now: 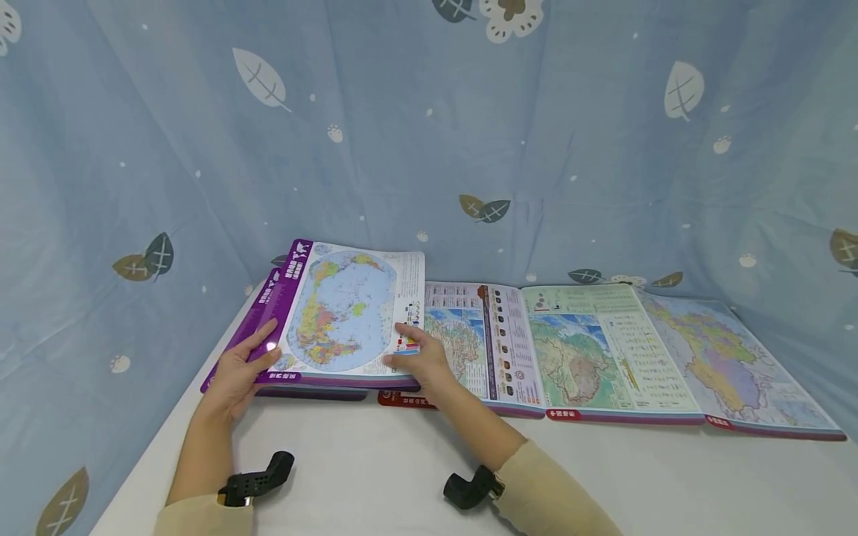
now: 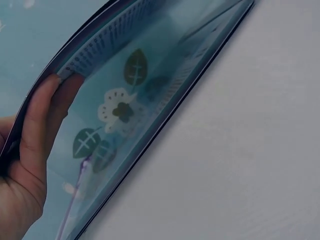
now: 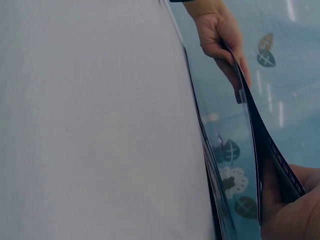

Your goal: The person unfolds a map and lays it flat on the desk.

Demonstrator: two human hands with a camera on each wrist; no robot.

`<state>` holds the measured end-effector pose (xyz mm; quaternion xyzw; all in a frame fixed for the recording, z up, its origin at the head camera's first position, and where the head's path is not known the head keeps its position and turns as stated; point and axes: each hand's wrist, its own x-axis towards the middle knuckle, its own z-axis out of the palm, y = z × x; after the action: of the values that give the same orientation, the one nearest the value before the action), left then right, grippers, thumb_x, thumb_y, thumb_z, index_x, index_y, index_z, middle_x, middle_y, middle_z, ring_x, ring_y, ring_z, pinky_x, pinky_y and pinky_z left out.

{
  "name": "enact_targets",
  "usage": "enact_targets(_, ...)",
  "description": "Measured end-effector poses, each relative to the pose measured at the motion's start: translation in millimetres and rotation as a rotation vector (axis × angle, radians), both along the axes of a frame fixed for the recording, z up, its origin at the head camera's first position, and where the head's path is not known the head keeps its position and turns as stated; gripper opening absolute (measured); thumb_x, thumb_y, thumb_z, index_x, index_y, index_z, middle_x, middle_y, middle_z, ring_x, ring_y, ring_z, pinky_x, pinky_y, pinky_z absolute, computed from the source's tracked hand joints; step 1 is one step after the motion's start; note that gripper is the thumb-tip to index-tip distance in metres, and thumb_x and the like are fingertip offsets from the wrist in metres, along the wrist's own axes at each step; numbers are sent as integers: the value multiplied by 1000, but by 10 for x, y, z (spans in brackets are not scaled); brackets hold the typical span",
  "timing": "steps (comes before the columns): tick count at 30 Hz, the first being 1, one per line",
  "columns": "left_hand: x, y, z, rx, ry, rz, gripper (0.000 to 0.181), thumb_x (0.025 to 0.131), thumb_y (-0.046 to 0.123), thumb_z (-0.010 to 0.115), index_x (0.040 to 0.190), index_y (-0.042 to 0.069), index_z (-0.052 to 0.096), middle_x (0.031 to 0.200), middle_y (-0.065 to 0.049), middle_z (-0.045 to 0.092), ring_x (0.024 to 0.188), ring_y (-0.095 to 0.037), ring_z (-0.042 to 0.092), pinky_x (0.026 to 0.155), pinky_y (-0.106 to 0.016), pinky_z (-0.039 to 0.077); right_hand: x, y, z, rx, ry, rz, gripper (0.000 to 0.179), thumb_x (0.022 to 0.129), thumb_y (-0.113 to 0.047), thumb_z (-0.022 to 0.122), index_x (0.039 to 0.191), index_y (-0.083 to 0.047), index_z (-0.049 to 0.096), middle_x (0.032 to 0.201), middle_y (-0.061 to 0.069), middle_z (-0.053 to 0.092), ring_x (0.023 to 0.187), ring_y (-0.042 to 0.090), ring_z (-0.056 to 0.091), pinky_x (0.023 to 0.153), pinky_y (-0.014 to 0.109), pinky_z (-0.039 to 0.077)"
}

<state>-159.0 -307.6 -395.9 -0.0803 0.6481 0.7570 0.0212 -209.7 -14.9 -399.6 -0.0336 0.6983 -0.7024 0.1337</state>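
Note:
A glossy world map panel [image 1: 342, 309] with a purple left border is held raised and slightly tilted over another purple-edged panel [image 1: 249, 327]. At its lower left corner, my left hand [image 1: 234, 376] grips the edge, thumb on top; the left wrist view shows that hand's fingers [image 2: 35, 125] underneath. My right hand [image 1: 425, 365] holds the lower right side, thumb above. In the right wrist view, the right hand's fingers [image 3: 271, 187] go under the raised panel. A shiny lower sheet [image 2: 165, 85] reflects the curtain's leaves and flower.
To the right lie unfolded map panels: one partly covered [image 1: 512, 350], a green relief map [image 1: 603, 357] and a coloured map [image 1: 744, 365] at the far end. They rest on a white table [image 1: 375, 469]. A blue patterned curtain [image 1: 402, 149] hangs behind.

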Motion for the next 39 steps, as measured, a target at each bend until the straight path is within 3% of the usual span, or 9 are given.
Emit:
enact_targets(7, -23, 97, -6, 15, 7, -3, 67, 92, 20, 61, 149, 26, 26, 118, 8, 47, 91, -3, 65, 79, -22, 56, 20, 105, 92, 12, -5, -15, 59, 77, 0, 75, 131, -13, 56, 149, 10, 37, 141, 35, 20, 112, 49, 29)
enact_targets(13, -41, 192, -9, 13, 18, 1, 66, 92, 19, 61, 149, 25, 28, 123, 6, 45, 91, -3, 65, 79, -23, 56, -15, 178, 43, 23, 15, -30, 60, 75, -1, 76, 130, -13, 57, 148, 9, 39, 140, 33, 23, 114, 49, 26)
enact_targets(20, -83, 292, -1, 8, 7, 7, 65, 93, 20, 60, 149, 27, 28, 150, -8, 23, 94, -1, 62, 82, -21, 55, -18, 280, 42, 40, 14, -28, 60, 76, -3, 75, 132, -15, 56, 148, 8, 38, 140, 33, 24, 111, 47, 32)
enact_targets(28, -98, 418, 10, 0, 25, -19, 63, 96, 13, 54, 150, 21, 24, 158, -10, 8, 96, 1, 60, 83, -19, 53, -11, 389, 38, 52, 3, -49, 61, 75, -1, 76, 131, -15, 56, 148, 8, 37, 140, 32, 23, 114, 47, 28)
enact_targets(31, -114, 481, 13, -16, 19, -8, 60, 97, 10, 52, 150, 19, 24, 160, -4, -6, 113, -5, 54, 85, -17, 52, -18, 432, 34, 52, 1, -61, 62, 75, 0, 75, 132, -14, 56, 149, 8, 37, 140, 32, 24, 114, 45, 28)
enact_targets(34, -132, 542, 11, -23, 11, 4, 59, 97, 7, 50, 149, 17, 24, 157, 2, -22, 140, -16, 26, 87, -14, 50, -28, 478, 32, 44, -5, -71, 62, 75, 1, 75, 132, -12, 55, 149, 8, 37, 139, 31, 27, 112, 43, 31)
enact_targets(36, -142, 582, 13, -18, 8, 4, 59, 97, 5, 50, 149, 16, 24, 154, 5, -29, 146, -20, 6, 88, -13, 49, -31, 512, 28, 42, -12, -77, 62, 75, 2, 75, 132, -12, 55, 149, 8, 37, 139, 30, 27, 112, 42, 32)
enact_targets(37, -147, 599, 11, -13, 8, 5, 59, 97, 5, 49, 149, 16, 24, 153, 5, -31, 146, -22, 4, 88, -13, 49, -28, 528, 30, 41, -14, -78, 62, 75, 2, 74, 132, -11, 55, 149, 8, 37, 139, 30, 27, 112, 42, 32)
enact_targets(39, -155, 630, 10, -14, 9, 6, 58, 97, 4, 49, 149, 15, 25, 153, 4, -31, 143, -22, 19, 89, -14, 49, -18, 559, 36, 45, -17, -84, 62, 75, 2, 74, 132, -12, 55, 149, 8, 37, 139, 30, 26, 112, 42, 31)
